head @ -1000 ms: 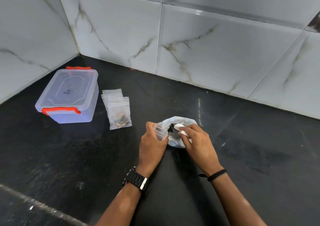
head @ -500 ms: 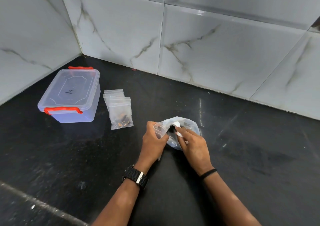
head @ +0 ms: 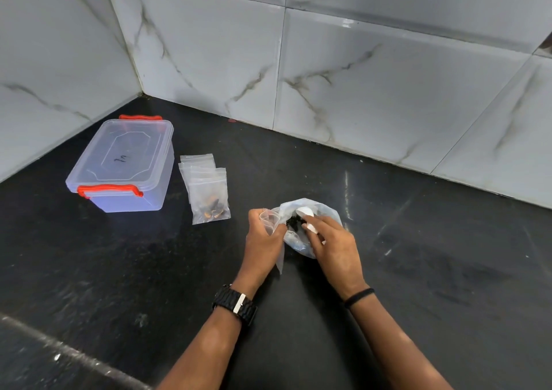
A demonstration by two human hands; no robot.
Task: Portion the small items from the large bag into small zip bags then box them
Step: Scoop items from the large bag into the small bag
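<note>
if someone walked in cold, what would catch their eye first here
Probably the two hands at the centre of the black counter: the left hand grips a small zip bag open while the right hand reaches into the large bag. Next, the clear box with red latches, lid on, at far left, with a pile of zip bags beside it.

box (head: 125, 162) clear plastic; counter (head: 418, 270) matt black stone; wall tiles (head: 373, 90) glossy marble

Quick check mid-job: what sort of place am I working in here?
Likely a kitchen counter corner: a black stone countertop meets marble-look wall tiles, with a clear latching storage box on it.
</note>
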